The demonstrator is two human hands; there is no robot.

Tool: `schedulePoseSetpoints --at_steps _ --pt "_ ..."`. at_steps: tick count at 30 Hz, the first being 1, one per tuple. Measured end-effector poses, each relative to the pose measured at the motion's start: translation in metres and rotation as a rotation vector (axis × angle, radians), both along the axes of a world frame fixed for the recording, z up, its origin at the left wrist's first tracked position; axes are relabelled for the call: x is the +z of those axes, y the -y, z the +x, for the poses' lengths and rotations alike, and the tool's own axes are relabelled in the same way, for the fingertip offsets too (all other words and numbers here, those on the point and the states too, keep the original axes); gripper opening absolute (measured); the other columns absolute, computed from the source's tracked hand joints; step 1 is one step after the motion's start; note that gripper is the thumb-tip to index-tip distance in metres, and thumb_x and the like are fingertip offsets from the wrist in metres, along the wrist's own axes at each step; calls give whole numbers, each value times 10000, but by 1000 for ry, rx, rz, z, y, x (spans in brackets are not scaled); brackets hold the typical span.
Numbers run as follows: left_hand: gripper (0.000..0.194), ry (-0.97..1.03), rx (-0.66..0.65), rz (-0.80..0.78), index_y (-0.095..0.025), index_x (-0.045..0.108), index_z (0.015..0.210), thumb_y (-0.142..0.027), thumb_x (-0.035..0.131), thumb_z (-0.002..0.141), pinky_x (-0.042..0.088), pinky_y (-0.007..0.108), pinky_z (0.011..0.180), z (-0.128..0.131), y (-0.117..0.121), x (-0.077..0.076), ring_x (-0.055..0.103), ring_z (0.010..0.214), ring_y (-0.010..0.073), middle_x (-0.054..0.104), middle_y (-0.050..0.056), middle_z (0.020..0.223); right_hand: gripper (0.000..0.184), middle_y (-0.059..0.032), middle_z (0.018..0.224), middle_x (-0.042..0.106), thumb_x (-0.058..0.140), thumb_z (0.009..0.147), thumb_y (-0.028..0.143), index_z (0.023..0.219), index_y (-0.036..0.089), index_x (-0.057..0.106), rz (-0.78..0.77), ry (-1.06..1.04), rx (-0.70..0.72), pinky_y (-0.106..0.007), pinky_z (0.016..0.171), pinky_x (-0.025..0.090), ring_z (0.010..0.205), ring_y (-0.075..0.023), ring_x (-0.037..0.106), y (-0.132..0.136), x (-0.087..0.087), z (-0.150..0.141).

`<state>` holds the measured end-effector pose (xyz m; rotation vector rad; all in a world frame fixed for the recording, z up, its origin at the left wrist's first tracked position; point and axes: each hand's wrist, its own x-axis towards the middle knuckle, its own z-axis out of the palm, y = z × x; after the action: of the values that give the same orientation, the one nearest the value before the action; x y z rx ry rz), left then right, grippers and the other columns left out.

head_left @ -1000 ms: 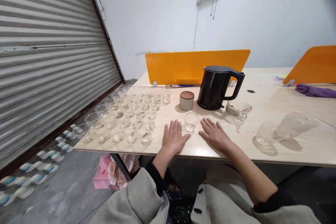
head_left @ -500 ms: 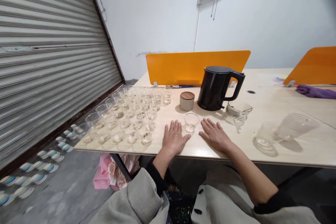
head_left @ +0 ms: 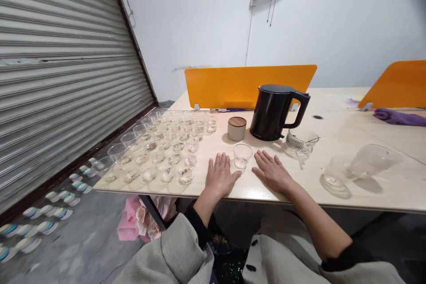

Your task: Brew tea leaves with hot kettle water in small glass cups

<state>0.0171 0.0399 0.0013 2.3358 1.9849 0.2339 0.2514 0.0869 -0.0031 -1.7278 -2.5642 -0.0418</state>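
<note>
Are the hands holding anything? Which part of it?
Nothing is held: the left hand and right hand lie flat on the table, beside the cup.

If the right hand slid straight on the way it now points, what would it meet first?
Most likely the lone clear cup: the right hand angles forward and inward toward it. Depth is hard to judge, so it might only clip the near side.

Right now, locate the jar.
In the head view, the jar sits left of the kettle, behind the cup between the left hand and the right hand.
</note>
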Motion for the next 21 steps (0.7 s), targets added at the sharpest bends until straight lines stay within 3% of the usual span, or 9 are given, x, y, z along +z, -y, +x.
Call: schedulePoseSetpoints --at_steps 21 --pt "836 12 0 2 -98 274 1637 -665 188 1030 112 557 1312 0 0 0 109 1622 299 171 122 1732 738 -146 1719 250 265 1029 549 1645 146 316 2 -3 0 -611 1262 156 1602 -310 161 1 0 0"
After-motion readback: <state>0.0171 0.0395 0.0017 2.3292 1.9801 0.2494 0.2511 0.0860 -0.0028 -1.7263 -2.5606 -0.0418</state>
